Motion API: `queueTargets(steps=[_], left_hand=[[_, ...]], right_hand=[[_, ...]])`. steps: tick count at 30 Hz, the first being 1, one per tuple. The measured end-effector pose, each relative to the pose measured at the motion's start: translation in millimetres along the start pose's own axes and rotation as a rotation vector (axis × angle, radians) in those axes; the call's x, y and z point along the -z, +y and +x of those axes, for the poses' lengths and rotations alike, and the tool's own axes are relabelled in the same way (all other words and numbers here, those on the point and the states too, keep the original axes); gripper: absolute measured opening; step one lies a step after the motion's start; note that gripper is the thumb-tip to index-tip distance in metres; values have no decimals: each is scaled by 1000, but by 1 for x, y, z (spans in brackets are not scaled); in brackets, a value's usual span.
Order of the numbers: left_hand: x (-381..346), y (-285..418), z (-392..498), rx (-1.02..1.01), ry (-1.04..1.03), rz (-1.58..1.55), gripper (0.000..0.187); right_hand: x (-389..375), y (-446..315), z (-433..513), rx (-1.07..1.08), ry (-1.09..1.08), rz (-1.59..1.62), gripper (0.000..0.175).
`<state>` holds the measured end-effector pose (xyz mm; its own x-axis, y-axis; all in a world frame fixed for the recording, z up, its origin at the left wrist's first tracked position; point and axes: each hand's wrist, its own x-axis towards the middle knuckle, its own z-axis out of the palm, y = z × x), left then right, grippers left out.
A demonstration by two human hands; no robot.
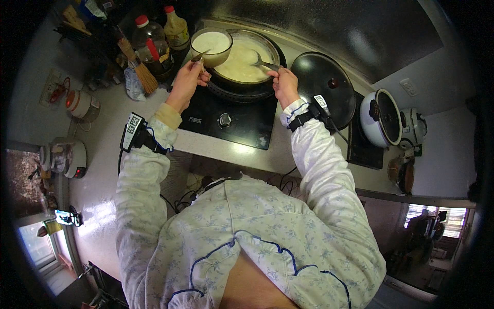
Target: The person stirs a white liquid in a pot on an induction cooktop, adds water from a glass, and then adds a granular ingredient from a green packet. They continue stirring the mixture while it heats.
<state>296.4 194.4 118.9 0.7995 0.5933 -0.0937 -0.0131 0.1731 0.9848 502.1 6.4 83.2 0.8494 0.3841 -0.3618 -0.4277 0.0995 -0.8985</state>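
My left hand (192, 79) is closed at the near side of a glass bowl (220, 60) of white liquid, held over the pot's left edge. A metal spoon (201, 55) rests over the bowl's rim by my thumb; how my fingers grip the bowl is partly hidden. A wide round pot (278, 52) of pale yellow, creamy mixture (237, 69) sits on the black cooktop (235, 123). My right hand (286, 83) grips the handle of a metal ladle (268, 65), whose head lies in the mixture.
Right of the pot lie a dark lid (320, 85) with a knob and a white pot (372, 127) tipped on its side. Red-capped bottles (175, 31) and a straw brush (144, 77) stand at the left. A kettle (73, 158) is on the left counter (98, 135).
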Motion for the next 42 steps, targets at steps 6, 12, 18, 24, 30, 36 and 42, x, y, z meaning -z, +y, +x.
queueTargets(steps=[6, 12, 18, 24, 30, 36, 42], left_hand=[[4, -1, -3, -4, 21, -2, 26], [7, -1, -1, 16, 34, 7, 24], [3, -6, 6, 18, -5, -5, 24], [1, -10, 9, 14, -3, -62, 24], [3, -3, 2, -17, -28, -85, 23], [4, -3, -2, -13, -4, -42, 24], [9, -6, -3, -11, 35, -16, 26]], right_hand=[[1, -12, -3, -72, -38, 193, 13], [-19, -51, -10, -32, -131, 160, 9], [-42, -93, -38, 34, -212, 137, 6], [-64, -95, -65, 94, -291, 43, 15], [-72, -87, -85, 318, -353, -180, 26], [-62, -81, -97, 1310, -428, -791, 21], [-49, -54, -45, 1170, -207, -862, 19]])
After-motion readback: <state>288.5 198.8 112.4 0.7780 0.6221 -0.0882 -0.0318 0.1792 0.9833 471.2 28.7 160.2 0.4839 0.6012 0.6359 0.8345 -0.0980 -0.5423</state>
